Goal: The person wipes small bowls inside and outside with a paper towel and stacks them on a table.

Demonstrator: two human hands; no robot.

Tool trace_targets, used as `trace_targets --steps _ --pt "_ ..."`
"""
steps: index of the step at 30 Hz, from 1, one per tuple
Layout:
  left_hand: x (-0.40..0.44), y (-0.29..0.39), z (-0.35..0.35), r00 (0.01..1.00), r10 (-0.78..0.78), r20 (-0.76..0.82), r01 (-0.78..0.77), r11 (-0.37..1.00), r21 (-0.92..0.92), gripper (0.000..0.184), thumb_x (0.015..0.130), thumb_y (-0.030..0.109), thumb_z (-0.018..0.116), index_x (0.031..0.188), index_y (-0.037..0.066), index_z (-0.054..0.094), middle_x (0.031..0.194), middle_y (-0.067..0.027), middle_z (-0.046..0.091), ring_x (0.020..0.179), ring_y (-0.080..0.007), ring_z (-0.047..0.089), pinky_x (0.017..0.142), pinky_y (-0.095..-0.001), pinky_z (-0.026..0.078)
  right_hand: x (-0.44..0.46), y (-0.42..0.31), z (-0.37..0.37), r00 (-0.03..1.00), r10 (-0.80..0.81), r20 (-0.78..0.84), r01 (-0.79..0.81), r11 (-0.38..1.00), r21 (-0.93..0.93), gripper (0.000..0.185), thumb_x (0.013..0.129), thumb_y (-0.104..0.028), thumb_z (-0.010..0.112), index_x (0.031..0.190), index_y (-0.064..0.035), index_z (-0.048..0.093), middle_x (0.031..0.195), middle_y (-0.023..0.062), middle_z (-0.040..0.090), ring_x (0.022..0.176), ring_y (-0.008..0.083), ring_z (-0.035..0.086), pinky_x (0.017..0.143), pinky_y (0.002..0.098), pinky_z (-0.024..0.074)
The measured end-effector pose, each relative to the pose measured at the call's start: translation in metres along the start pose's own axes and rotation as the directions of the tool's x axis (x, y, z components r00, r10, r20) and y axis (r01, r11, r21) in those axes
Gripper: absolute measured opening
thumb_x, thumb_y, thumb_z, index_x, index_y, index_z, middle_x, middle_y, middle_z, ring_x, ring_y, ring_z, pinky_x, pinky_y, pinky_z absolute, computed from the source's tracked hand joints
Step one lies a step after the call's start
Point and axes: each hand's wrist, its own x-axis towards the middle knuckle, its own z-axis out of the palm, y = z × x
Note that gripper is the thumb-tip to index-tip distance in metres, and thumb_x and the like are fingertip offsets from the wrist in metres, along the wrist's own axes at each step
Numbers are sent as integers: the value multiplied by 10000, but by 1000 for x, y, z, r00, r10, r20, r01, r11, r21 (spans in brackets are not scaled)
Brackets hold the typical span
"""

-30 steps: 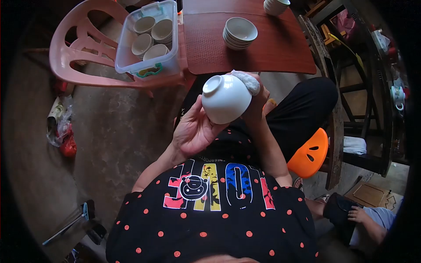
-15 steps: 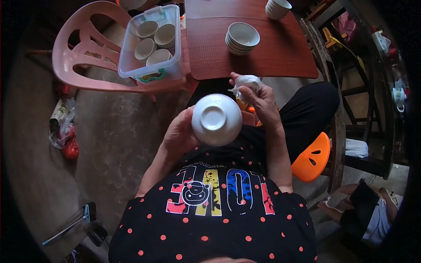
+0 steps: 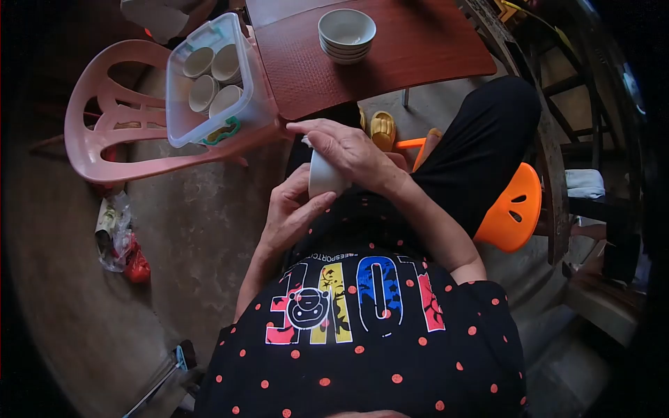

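In the head view, my left hand grips a white bowl, its thumb along the near side. The bowl is tipped on its side in front of my lap. My right hand lies over the bowl with its fingers across the far end. A small bit of white cloth shows under those fingers; the rest is hidden by the hand. Beyond my hands, a stack of white bowls stands on the red-brown table.
On a pink plastic chair at the left stands a clear plastic box with several stacks of bowls. An orange stool is at my right, beside a dark wooden frame. Plastic bags lie on the floor.
The bowl has turned from base up toward me onto its side. My right hand has moved left with the cloth onto the bowl. The view has shifted, too.
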Motion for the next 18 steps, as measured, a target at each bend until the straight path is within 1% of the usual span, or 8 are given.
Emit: trace_targets --steps 1,4,5,7,10,12,14,18 --pt "0 -1 -1 999 -36 -7 35 995 -91 281 848 50 623 1115 -16 567 1060 -43 563 946 -105 536 794 -235 450 -5 -8 5 988 -126 -91 100 964 -248 367 942 -267 428 1203 -37 546 1204 138 566 1174 317 489 1005 380 374" --pt "-8 -25 -17 998 14 -56 -24 982 -188 351 843 17 599 1183 -8 516 1126 -67 564 1012 -135 542 838 -267 460 -18 -32 18 904 -391 176 423 748 -511 378 857 -172 573 1227 -93 551 1241 100 550 1230 259 454 1018 423 358" --pt "-21 -27 -18 983 112 -143 -55 935 349 369 834 13 598 1191 -5 505 1136 -73 568 1024 -148 544 854 -285 465 -22 -32 25 862 -429 269 507 731 -457 383 823 -176 614 1199 -117 570 1213 70 568 1217 223 469 1006 427 369" --pt "-16 -26 -16 990 -22 -136 3 990 -139 390 825 16 610 1196 -5 492 1089 -74 588 1004 -141 553 858 -297 469 -18 -24 22 827 -488 278 560 682 -470 366 806 -183 634 1166 -130 594 1185 53 580 1169 195 502 982 412 385" --pt "-12 -12 -20 990 -81 115 85 996 -25 295 810 57 655 1083 -19 576 979 -70 609 917 -123 567 808 -287 462 -7 -10 9 949 -306 70 313 901 -299 302 831 -237 593 1096 -99 638 1078 85 613 1012 249 567 901 371 436" --pt "-6 -3 -16 994 -63 91 58 997 48 234 803 64 664 1013 -30 620 1001 -76 598 916 -122 556 799 -269 450 -2 2 1 995 43 94 -57 986 154 353 843 -296 569 1089 -51 631 1036 79 616 970 193 570 863 306 449" --pt "-1 -2 -14 974 150 169 -165 983 81 229 807 67 661 1008 -39 631 1037 -88 589 934 -124 550 819 -262 442 -3 11 0 923 344 176 -380 733 564 366 845 -308 569 1078 -31 623 977 57 602 887 119 564 809 262 468" --pt "1 -9 -7 990 -34 136 30 999 30 269 803 92 684 1033 -37 627 1030 -84 595 956 -115 557 817 -242 451 -8 31 -2 882 464 86 -407 654 638 336 843 -283 568 1068 -39 620 893 51 584 817 105 557 738 252 484"
